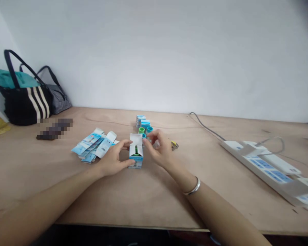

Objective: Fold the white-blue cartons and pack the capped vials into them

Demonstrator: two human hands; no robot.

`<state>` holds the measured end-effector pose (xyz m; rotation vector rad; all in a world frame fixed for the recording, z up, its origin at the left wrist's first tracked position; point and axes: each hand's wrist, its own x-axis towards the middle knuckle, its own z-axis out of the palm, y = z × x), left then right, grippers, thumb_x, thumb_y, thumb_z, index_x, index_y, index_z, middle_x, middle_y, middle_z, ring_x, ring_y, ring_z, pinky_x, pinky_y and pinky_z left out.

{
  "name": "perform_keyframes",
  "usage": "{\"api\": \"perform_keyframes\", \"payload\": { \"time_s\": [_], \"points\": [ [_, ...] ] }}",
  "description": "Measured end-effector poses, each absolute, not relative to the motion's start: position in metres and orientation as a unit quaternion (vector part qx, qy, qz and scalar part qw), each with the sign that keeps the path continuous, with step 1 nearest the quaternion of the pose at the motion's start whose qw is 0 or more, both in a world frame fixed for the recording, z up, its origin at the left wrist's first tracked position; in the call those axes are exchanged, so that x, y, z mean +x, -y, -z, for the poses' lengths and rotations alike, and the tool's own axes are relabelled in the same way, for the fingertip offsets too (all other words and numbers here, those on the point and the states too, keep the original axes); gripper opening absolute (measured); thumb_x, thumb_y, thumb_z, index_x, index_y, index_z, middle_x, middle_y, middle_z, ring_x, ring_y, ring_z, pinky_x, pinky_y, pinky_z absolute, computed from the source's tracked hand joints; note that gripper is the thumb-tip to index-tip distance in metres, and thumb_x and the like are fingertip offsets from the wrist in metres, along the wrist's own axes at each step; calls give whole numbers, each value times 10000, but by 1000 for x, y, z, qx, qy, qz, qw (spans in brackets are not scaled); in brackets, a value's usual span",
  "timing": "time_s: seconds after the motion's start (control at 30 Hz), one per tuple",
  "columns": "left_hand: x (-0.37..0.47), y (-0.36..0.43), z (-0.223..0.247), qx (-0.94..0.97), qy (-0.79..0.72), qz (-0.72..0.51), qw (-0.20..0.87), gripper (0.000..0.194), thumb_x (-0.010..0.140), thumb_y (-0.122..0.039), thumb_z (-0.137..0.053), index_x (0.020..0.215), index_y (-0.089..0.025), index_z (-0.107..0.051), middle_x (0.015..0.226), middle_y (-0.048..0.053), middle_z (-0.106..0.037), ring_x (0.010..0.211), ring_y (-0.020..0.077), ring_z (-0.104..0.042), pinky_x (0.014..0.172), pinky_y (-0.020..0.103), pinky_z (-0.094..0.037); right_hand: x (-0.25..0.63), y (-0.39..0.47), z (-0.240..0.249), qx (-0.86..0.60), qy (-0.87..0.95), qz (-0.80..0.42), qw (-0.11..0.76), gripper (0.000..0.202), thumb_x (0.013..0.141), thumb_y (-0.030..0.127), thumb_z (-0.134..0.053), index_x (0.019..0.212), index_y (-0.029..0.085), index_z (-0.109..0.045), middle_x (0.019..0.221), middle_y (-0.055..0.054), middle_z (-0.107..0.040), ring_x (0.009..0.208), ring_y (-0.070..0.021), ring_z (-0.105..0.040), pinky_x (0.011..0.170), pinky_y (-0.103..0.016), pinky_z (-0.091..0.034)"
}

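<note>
A small blue-and-white cardboard box (136,162) stands upright on the table with its top flaps raised, and something green shows inside it. My left hand (115,158) grips the box from the left, thumb on its front and fingers by the back flap. Just right of the box is my right hand (159,147), its fingers curled with thumb and fingertips apart; I see nothing held in it. Behind the box stand a green ring-shaped piece (141,130) and blue ones (150,129), one partly hidden by the flap. Flattened cartons (92,145) lie in a pile left of my left hand.
Closed blue-and-white boxes (143,122) stand farther back. A yellow-and-black item (174,145) lies right of my right hand. Power strips (259,167) with cables occupy the right side. At the left are a blurred dark object (55,129), a black bag (25,104) and a striped bag (58,99).
</note>
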<state>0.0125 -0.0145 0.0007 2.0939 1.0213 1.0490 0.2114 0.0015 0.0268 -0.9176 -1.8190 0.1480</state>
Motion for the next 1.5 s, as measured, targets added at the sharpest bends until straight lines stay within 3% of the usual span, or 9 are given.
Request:
{"api": "perform_keyframes", "payload": {
  "time_s": [0.13,0.23,0.37,0.5,0.77,1.0,1.2,1.37,1.5],
  "points": [
    [11,10,2,777,-386,-389,309,682,656,-299,-728,1253,-199,-412,1176,94,-593,1089,241,-569,940,397,-458,213,9,-39,-255,902,-21,348,205,892,335,-475,895,218,-643,919,-55,-637,837,-174,-523,776,-333,-399],
    [10,10,0,788,-399,-377,280,647,660,-332,-722,1233,-201,-450,1162,82,-603,1083,246,-567,946,404,-444,214,11,-42,-279,916,27,285,256,915,350,-438,937,232,-664,962,-49,-653,849,-180,-507,781,-343,-356],
    [7,12,-11,834,-399,-332,188,629,687,-360,-695,1261,-247,-464,1181,69,-575,1095,252,-532,962,410,-400,224,7,-42,-319,896,59,303,229,890,356,-491,926,229,-677,873,-42,-650,822,-173,-511,764,-333,-330],
    [5,13,-18,872,-393,-273,108,498,732,-383,-642,1207,-297,-524,988,36,-594,975,233,-559,946,432,-363,232,4,-42,-310,904,48,290,192,865,342,-540,941,246,-688,753,-21,-635,767,-160,-516,725,-316,-312],
    [9,16,-12,839,-419,-333,94,476,748,-398,-610,1165,-239,-444,1078,25,-615,1012,216,-568,1086,497,-121,234,3,-42,-296,920,26,256,153,830,303,-587,918,251,-701,777,-26,-647,756,-156,-544,703,-300,-295],
    [10,20,-12,856,-402,-311,98,500,790,-414,-574,1252,-268,-453,1150,50,-627,1046,244,-567,1082,499,-96,222,4,-19,-289,929,-39,228,181,829,200,-538,681,183,-641,641,11,-609,616,-99,-524,634,-251,-300],
    [13,19,-6,874,-399,-260,95,478,801,-397,-566,1258,-289,-474,1089,39,-650,1050,240,-562,1065,515,-114,236,-3,-22,-325,911,-142,211,146,732,168,-557,587,151,-544,553,31,-514,506,-74,-425,506,-206,-282],
    [14,20,-6,875,-406,-252,72,474,800,-405,-566,1254,-295,-488,1059,32,-656,1036,237,-570,1059,508,-147,259,-14,-35,-384,861,-189,273,84,693,141,-528,610,152,-527,519,48,-446,489,-70,-385,488,-198,-288],
    [13,20,-7,871,-410,-256,81,493,797,-402,-574,1266,-283,-478,1021,39,-662,1017,231,-572,1059,508,-150,268,-18,-43,-400,830,-145,360,88,717,181,-549,636,160,-523,589,28,-471,511,-79,-398,507,-213,-325]
  ]
}}
